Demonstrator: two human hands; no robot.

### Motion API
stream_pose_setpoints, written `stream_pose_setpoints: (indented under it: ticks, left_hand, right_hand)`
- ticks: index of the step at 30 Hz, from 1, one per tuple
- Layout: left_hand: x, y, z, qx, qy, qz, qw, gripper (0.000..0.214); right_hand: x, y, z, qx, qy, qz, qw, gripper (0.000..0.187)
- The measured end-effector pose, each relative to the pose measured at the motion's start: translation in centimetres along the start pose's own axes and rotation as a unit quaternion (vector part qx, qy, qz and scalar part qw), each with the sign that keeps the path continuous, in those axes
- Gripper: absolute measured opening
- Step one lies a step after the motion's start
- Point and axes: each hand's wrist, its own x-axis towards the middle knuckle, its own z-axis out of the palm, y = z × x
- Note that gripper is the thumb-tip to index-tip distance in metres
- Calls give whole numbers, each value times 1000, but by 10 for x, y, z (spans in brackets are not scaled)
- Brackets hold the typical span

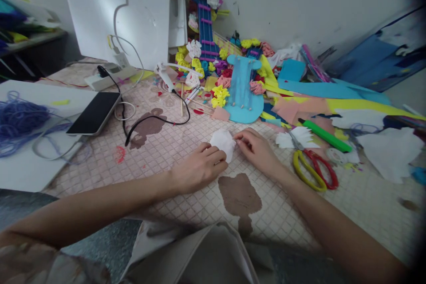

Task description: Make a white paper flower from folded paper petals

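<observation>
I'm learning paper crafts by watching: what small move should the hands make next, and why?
Perhaps gather the small, roundish white paper at its right edge: the right hand has its fingertips there, while the left hand lies against the paper's left side, seemingly steadying it.

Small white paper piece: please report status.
Left hand, right hand at edges of small white paper piece. Yellow-and-red-handled scissors to the right, not blocking.
</observation>
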Motion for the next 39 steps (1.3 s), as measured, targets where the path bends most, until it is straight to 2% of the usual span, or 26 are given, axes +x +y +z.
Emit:
stream_pose_setpoints:
  ticks: [4, 9, 11, 14, 18, 21, 26, 29, 32, 35, 39]
  left_hand:
    - [-3, -12, -3, -84, 44, -65, 993, 14]
    - [13, -50, 0, -194, 104, -196, 956, 13]
    - [25, -68, 4, -220, 90, -248, 939, 13]
    - [43, -85, 9, -196, 29, -303, 932, 10]
    - [60, -85, 13, -157, -12, -280, 947, 16]
    - [67, -79, 15, -164, -20, -245, 955, 9]
    - [68, -76, 14, -247, 14, -259, 933, 3]
    - [66, -78, 13, -302, 34, -261, 916, 17]
    - [64, -81, 12, -325, 18, -239, 915, 22]
    - [63, -82, 13, -325, 4, -224, 919, 8]
    - [62, -85, 20, -349, 28, -236, 906, 11]
  right_hand:
    - [6, 6, -4, -13, 12, -4, 1000, 15]
    - [22, 9, -2, -24, -19, 40, 999, 9]
    - [27, 9, 1, -29, -33, 49, 998, 7]
    - [31, 9, 6, -42, -37, 65, 996, 11]
    - [31, 10, 8, -35, -34, 102, 994, 15]
    - [33, 10, 7, -12, -43, 112, 993, 13]
    - [33, 8, 7, 68, -40, 100, 992, 12]
    - [32, 10, 10, 129, -24, 106, 986, 12]
    - [29, 13, 14, 189, 2, 109, 976, 19]
    - [26, 13, 16, 205, 19, 107, 973, 24]
    - [19, 8, 14, 202, 10, 84, 976, 18]
